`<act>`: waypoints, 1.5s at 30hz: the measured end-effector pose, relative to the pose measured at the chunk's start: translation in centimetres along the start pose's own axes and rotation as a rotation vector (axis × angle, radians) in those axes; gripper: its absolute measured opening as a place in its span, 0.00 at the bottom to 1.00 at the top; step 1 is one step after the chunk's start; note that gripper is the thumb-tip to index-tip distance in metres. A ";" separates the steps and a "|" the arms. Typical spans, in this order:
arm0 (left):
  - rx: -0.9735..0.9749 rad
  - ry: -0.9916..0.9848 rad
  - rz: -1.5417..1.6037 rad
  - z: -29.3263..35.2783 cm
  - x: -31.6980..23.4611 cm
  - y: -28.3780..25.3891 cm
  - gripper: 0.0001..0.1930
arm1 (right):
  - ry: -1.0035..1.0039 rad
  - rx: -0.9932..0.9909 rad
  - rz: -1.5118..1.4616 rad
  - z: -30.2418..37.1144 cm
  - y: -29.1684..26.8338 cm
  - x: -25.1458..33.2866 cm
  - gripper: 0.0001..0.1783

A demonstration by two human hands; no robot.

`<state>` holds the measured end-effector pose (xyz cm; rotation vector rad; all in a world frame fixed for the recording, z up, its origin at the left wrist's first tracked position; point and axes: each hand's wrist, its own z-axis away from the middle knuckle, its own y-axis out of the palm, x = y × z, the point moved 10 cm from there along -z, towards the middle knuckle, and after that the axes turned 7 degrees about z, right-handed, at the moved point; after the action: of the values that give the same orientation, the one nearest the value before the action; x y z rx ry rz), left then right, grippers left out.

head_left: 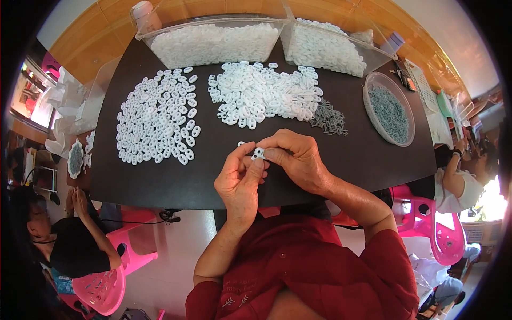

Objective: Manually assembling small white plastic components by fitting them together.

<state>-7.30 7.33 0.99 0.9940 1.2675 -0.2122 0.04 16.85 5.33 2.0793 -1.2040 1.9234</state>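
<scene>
Over the near middle of the dark table, my left hand (239,181) and my right hand (301,160) meet, both closed in a pinch on a small white two-holed plastic piece (258,153). Whether it is one piece or two together cannot be made out. Part of another white piece (241,143) shows behind my left fingers. Beyond my hands lies a heap of white plastic pieces (242,93), with a small pile of grey pins (329,118) at its right edge. On the left, many oval white two-holed pieces (157,120) are spread out.
Two clear bins, left (213,22) and right (368,40), hold white pieces at the back. A round clear tub (412,140) of grey pins stands right. A person in black (80,242) sits left, another in white (453,189) right, near pink chairs (448,240).
</scene>
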 end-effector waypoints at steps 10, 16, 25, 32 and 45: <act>0.071 -0.034 0.053 -0.3 0.4 0.3 0.14 | 0.066 0.033 -0.106 0.0 0.2 -0.8 0.06; 0.098 -0.027 0.059 -0.2 0.5 0.6 0.15 | -0.054 0.011 0.118 0.1 -0.4 0.0 0.07; 0.022 0.011 0.170 -0.4 0.5 0.2 0.15 | -0.171 -0.104 0.206 0.5 -0.6 2.0 0.13; -0.127 -0.047 0.272 -0.3 1.0 -0.4 0.11 | -0.424 -0.196 0.513 1.4 -0.1 4.2 0.23; -0.169 -0.044 0.251 0.0 -0.1 -0.5 0.08 | -0.427 -0.300 0.478 1.8 -0.7 4.6 0.19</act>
<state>-7.65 7.06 0.79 0.9862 1.0899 0.0656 1.53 14.12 9.29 2.2406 -2.0911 1.3252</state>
